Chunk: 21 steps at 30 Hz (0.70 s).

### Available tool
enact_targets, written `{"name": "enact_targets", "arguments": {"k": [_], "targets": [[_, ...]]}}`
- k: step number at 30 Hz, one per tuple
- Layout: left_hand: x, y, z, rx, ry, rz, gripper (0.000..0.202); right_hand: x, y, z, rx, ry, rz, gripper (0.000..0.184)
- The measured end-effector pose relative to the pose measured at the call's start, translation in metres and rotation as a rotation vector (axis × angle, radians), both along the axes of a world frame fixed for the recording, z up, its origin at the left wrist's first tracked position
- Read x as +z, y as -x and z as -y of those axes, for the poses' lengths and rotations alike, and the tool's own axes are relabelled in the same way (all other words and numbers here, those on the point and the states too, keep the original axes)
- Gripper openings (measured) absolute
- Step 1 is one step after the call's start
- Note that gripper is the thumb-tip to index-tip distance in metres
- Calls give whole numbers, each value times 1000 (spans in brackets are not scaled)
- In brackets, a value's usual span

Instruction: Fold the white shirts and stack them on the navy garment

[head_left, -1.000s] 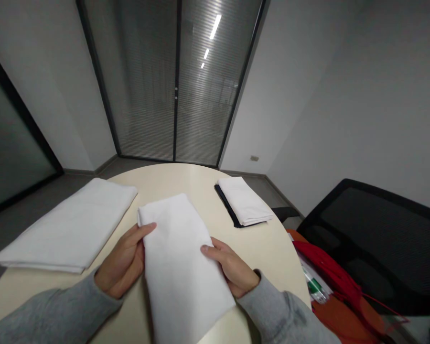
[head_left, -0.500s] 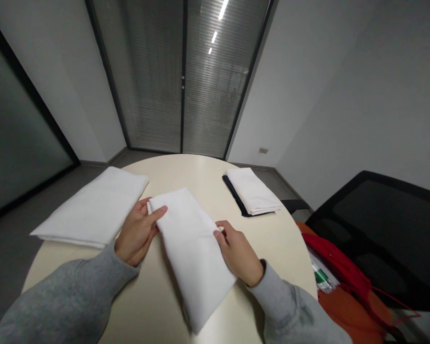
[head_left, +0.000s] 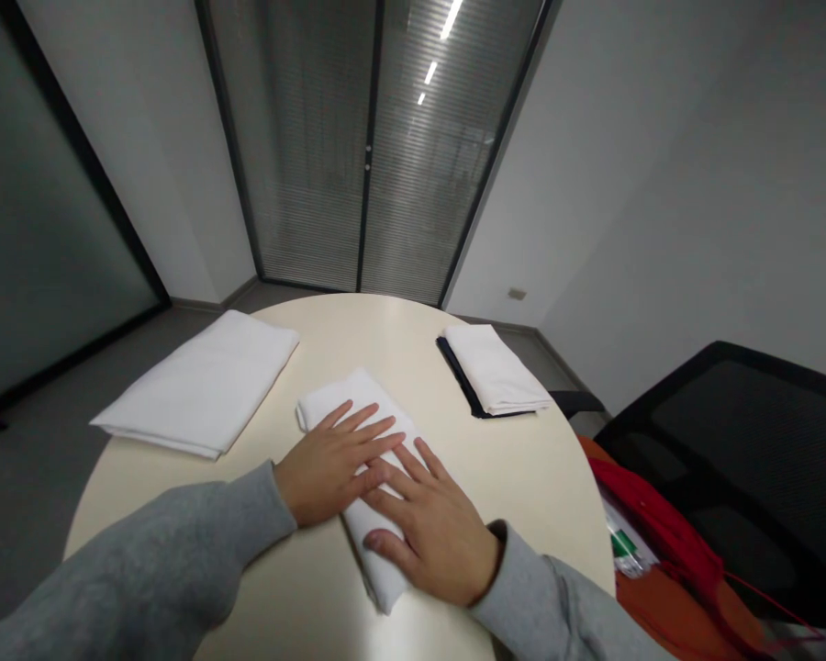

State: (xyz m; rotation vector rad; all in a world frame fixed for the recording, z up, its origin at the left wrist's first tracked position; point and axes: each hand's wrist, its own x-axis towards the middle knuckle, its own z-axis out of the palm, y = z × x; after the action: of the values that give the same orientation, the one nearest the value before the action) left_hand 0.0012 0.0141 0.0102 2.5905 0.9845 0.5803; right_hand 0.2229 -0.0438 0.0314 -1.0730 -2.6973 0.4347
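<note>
Lying under spread fingers (head_left: 372, 432) of left hand (head_left: 323, 473), right hand (head_left: 447, 542): folded white cloth (head_left: 364, 518)

A white cloth (head_left: 359, 521) lies folded in a slanting strip on the table (head_left: 358, 332), perhaps several layers thick.

Left hand (head_left: 330, 470) and right hand (head_left: 444, 532) lie on the middle cloth (head_left: 363, 390), upon the table (head_left: 362, 326). Left lies the side cloth (head_left: 203, 381); right, the far cloth (head_left: 496, 369). The chair (head_left: 743, 431) stands beyond the table's right edge.
</note>
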Motion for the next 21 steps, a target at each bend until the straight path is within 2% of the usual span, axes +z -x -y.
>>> {"name": "enact_targets", "arguments": {"k": [3, 6, 12, 14, 18, 21], "targets": [[-7, 0, -13, 55, 29, -80, 48, -4, -4, 1, -21, 85, 12, 63], [-8, 1, -24, 106, 6, -138, 51, -7, -9, 7, -27, 115, -18, 70], [-10, 0, -30, 138, -39, -148, 49, -17, -24, 20, 28, 110, -99, 104], [-10, -1, -30, 143, -30, -144, 48, -21, -31, 17, 53, 75, -92, 101], [-4, 4, -35, 126, 76, -101, 49, -26, -43, 0, 132, -47, -44, 74], [6, 18, -33, -10, 133, -13, 46, -29, -47, -9, 164, -92, -69, 63]]}}
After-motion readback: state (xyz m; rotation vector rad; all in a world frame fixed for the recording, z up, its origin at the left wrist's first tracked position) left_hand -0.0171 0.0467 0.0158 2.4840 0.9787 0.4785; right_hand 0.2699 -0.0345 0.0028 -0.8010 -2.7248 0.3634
